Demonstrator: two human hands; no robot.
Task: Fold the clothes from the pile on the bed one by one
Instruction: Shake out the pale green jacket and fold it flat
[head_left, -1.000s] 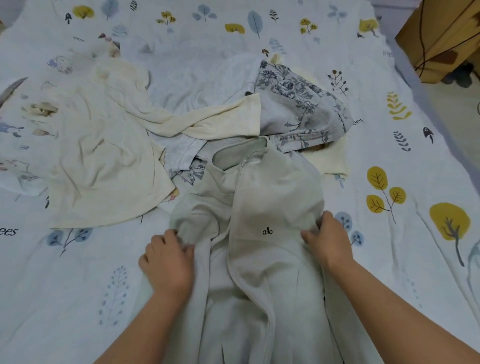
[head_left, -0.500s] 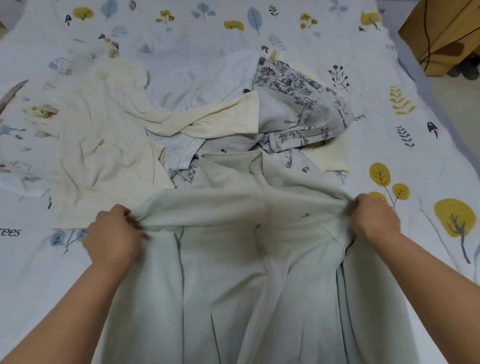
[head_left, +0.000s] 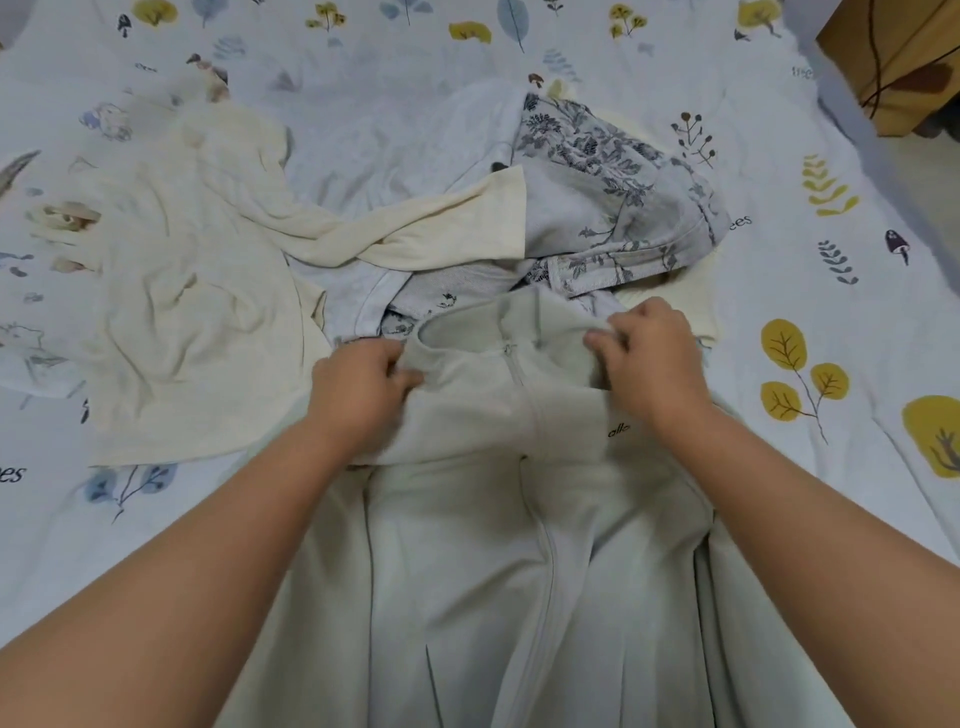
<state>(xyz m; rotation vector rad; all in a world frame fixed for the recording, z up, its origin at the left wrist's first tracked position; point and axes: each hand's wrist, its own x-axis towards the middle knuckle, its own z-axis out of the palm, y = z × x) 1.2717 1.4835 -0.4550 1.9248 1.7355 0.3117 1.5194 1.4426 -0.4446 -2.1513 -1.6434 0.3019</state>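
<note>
A pale grey-green zip-front garment (head_left: 498, 545) with a small dark logo lies lengthwise on the bed in front of me, collar pointing away. My left hand (head_left: 358, 389) grips the fabric at the left of the collar. My right hand (head_left: 649, 358) pinches the fabric at the right of the collar. Behind it lies the pile: a cream long-sleeved top (head_left: 197, 291), a grey floral garment (head_left: 613, 192) and a light grey piece (head_left: 374, 156).
The bed sheet (head_left: 831, 338) is white with printed leaves and trees. A brown cardboard box (head_left: 904, 57) with a dark cable stands off the bed's far right corner. Bare sheet shows to the left and right of the garment.
Both hands came inward from the stretched shoulders and moved up to the collar. The garment's top, spread wide half a second ago, now lies narrower with the collar showing.
</note>
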